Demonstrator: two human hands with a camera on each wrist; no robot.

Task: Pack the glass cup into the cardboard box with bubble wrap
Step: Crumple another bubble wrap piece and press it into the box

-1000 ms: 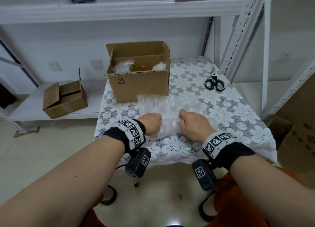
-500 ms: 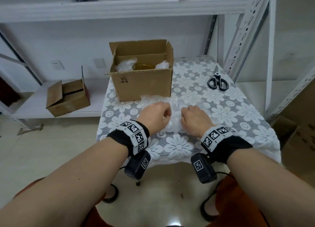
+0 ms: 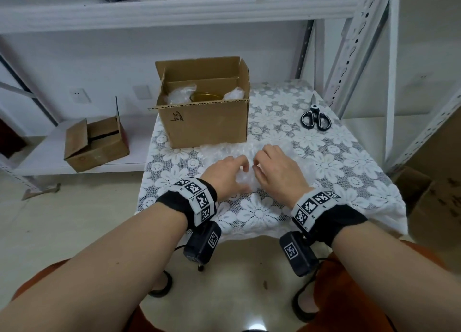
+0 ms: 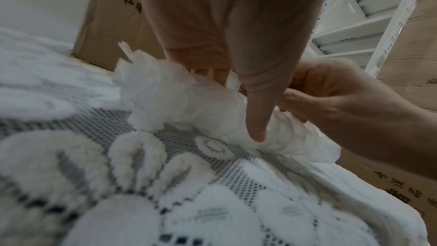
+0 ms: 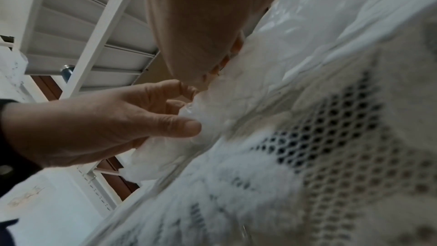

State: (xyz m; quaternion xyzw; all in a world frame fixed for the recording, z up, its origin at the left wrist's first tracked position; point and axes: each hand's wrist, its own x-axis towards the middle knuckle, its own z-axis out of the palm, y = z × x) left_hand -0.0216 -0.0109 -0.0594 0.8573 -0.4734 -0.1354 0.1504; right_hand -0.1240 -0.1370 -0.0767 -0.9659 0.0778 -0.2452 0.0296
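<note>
An open cardboard box (image 3: 207,124) stands at the table's far left. Inside it the gold rim of the glass cup (image 3: 205,96) shows between wads of clear wrap. In front of the box lies a sheet of bubble wrap (image 3: 249,152), its near part bunched into a roll (image 4: 189,104). My left hand (image 3: 237,172) grips the roll, thumb (image 4: 257,128) pressed into its near side. My right hand (image 3: 262,164) pinches the same roll (image 5: 224,109) just to the right, fingers curled. The two hands almost touch.
Black-handled scissors (image 3: 314,118) lie at the table's far right. A lace flowered cloth (image 3: 336,172) covers the small table. A smaller cardboard box (image 3: 96,143) sits on a low shelf to the left. White shelf posts (image 3: 349,44) rise behind right.
Both hands have moved away from me toward the box and closer together, rolling the near edge of the bubble wrap up; less flat sheet shows than a second ago.
</note>
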